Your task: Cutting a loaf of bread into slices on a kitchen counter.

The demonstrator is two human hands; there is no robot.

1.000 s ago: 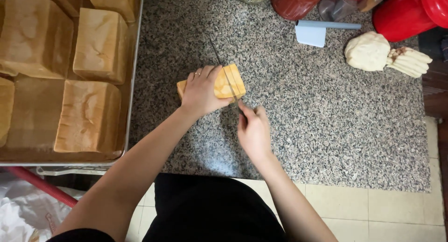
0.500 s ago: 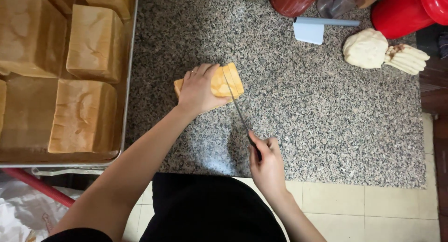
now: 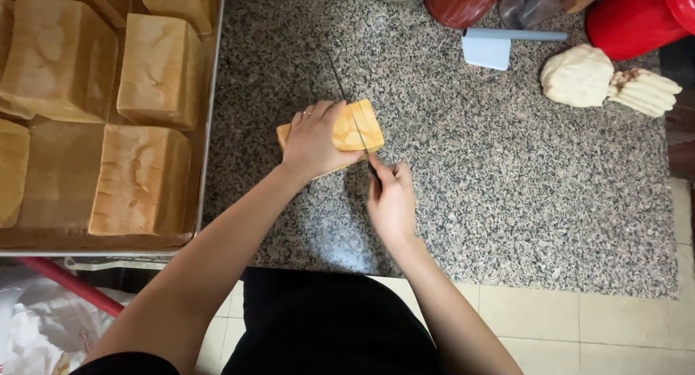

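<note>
left hand (image 3: 313, 142): fingers pressed together on top of bread loaf (image 3: 347, 129), holding it down
right hand (image 3: 389, 201): fingers wrapped around knife (image 3: 349, 107) handle, blade across loaf near its right end
loaf: on granite counter (image 3: 507, 187), mid-frame, right of tray
tray (image 3: 206, 121): left, holds several big loaves
dough (image 3: 577, 75): far right, beside scraper (image 3: 492, 48)

Single view, head-worn camera. Looks almost straight down from above the person onto the speckled granite surface (image 3: 507, 172), at arm's length. Both forearms enter from the bottom edge; tiled floor (image 3: 579, 324) shows below, a bread tray (image 3: 210, 129) at left.
</note>
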